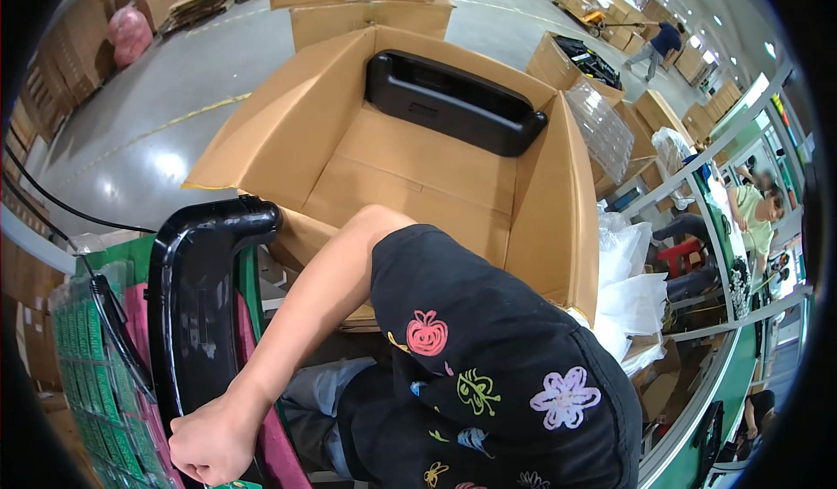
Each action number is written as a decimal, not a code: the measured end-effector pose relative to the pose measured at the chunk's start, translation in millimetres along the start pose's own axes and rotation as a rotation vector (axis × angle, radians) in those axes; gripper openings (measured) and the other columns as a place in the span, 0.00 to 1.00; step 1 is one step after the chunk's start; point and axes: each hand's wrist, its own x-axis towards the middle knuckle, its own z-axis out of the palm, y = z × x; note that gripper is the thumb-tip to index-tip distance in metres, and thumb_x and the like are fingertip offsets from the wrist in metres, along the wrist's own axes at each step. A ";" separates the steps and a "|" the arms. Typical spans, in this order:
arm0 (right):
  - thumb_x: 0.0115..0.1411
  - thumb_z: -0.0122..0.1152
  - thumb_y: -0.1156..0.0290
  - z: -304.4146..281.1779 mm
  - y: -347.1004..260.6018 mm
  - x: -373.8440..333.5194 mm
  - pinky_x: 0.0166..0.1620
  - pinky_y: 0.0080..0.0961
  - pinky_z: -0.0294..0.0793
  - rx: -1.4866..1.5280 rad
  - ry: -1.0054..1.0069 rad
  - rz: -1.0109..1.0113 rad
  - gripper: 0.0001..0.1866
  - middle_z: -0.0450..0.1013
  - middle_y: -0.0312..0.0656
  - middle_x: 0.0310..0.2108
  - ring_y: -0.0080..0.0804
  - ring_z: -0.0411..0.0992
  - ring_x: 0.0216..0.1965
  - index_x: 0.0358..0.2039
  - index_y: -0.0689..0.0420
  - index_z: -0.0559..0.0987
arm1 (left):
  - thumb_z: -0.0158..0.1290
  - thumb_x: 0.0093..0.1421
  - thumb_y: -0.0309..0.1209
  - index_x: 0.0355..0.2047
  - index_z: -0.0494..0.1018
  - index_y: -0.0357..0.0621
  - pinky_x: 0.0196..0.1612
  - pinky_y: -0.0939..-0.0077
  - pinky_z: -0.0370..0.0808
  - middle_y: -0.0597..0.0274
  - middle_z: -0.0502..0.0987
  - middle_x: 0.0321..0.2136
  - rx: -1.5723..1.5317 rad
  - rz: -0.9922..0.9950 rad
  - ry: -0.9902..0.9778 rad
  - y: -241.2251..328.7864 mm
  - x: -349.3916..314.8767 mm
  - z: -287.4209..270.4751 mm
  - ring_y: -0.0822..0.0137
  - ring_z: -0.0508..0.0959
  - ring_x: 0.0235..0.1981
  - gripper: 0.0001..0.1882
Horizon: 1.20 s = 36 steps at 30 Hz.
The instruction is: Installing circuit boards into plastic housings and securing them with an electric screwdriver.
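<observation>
My right hand [214, 441] is closed in a fist over the lower end of a long glossy black moulded plastic part [187, 315]. Whatever its curled fingers grip is hidden. A small green edge shows just below the fist at the picture's bottom. The black part has a hooked upper end and lies on a pink and green surface. A similar black plastic part [453, 101] rests against the far wall inside a large open cardboard box [401, 171]. My left hand is out of the picture.
Stacked clear trays with green pieces [91, 358] stand at the left, beside a black cable [78, 206]. White plastic wrapping [628, 293] lies right of the box. Farther right, a person [754, 214] is at a bench; another [658, 49] pulls a pallet truck behind.
</observation>
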 end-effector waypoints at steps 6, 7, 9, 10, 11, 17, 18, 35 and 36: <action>0.49 0.54 0.70 -9.4 -5.5 -2.7 0.36 0.36 0.77 0.087 0.065 -0.067 0.11 0.79 0.49 0.25 0.47 0.78 0.30 0.25 0.60 0.84 | 0.66 0.54 0.46 0.55 0.68 0.36 0.50 0.54 0.74 0.48 0.67 0.53 -0.029 -0.358 0.101 21.4 6.9 0.4 0.48 0.72 0.50 0.36; 0.49 0.55 0.69 -12.3 -3.3 -3.8 0.37 0.37 0.77 0.080 0.076 -0.071 0.11 0.79 0.49 0.25 0.48 0.78 0.31 0.26 0.60 0.84 | 0.68 0.52 0.43 0.57 0.68 0.36 0.50 0.56 0.74 0.48 0.68 0.52 -0.215 -0.610 0.044 25.0 10.4 -2.4 0.49 0.73 0.49 0.37; 0.49 0.56 0.68 -14.1 -2.6 -2.6 0.38 0.38 0.77 0.003 0.045 -0.060 0.12 0.79 0.49 0.26 0.47 0.78 0.31 0.27 0.59 0.84 | 0.72 0.48 0.36 0.59 0.67 0.36 0.49 0.63 0.73 0.47 0.68 0.50 -0.308 -0.789 -0.115 21.3 11.4 -10.0 0.51 0.73 0.47 0.41; 0.49 0.57 0.66 -13.9 -3.7 -0.3 0.39 0.39 0.77 -0.069 0.010 -0.056 0.12 0.80 0.49 0.26 0.47 0.78 0.32 0.27 0.59 0.84 | 0.72 0.48 0.36 0.59 0.67 0.36 0.49 0.63 0.73 0.47 0.68 0.50 -0.303 -0.795 -0.114 19.6 11.2 -10.5 0.51 0.73 0.47 0.41; 0.49 0.57 0.66 -14.2 -4.2 -0.8 0.39 0.39 0.77 -0.065 0.005 -0.061 0.12 0.80 0.49 0.26 0.47 0.78 0.32 0.27 0.59 0.84 | 0.73 0.47 0.36 0.59 0.68 0.37 0.48 0.63 0.73 0.47 0.69 0.49 -0.191 -0.627 -0.104 18.1 12.1 -10.4 0.51 0.73 0.45 0.41; 0.49 0.57 0.69 -25.9 -24.8 -18.0 0.31 0.40 0.76 0.015 -0.090 -0.043 0.09 0.75 0.50 0.19 0.50 0.76 0.26 0.25 0.62 0.79 | 0.70 0.51 0.43 0.53 0.73 0.36 0.49 0.56 0.73 0.47 0.73 0.46 -0.152 -0.512 -0.189 23.6 22.5 -20.4 0.49 0.73 0.46 0.34; 0.50 0.57 0.70 -28.4 -31.0 -16.5 0.30 0.40 0.76 0.105 -0.125 -0.007 0.09 0.75 0.51 0.19 0.50 0.76 0.25 0.25 0.62 0.79 | 0.70 0.51 0.43 0.53 0.73 0.36 0.49 0.56 0.73 0.47 0.73 0.46 -0.105 -0.595 -0.220 25.9 26.0 -25.5 0.49 0.73 0.46 0.34; 0.41 0.81 0.62 -73.2 -11.4 -48.9 0.44 0.31 0.77 -0.058 -0.312 0.173 0.33 0.74 0.45 0.41 0.40 0.76 0.41 0.45 0.61 0.74 | 0.71 0.38 0.39 0.46 0.76 0.34 0.39 0.67 0.72 0.55 0.79 0.37 -0.562 -0.624 -0.230 -6.3 20.4 26.2 0.59 0.77 0.34 0.35; 0.40 0.81 0.66 -73.9 -5.6 -43.2 0.45 0.30 0.76 -0.083 -0.293 0.206 0.32 0.73 0.45 0.42 0.39 0.75 0.41 0.44 0.61 0.74 | 0.71 0.38 0.38 0.45 0.76 0.36 0.39 0.68 0.73 0.56 0.78 0.37 -0.578 -0.652 -0.228 -13.7 19.3 31.7 0.58 0.77 0.34 0.33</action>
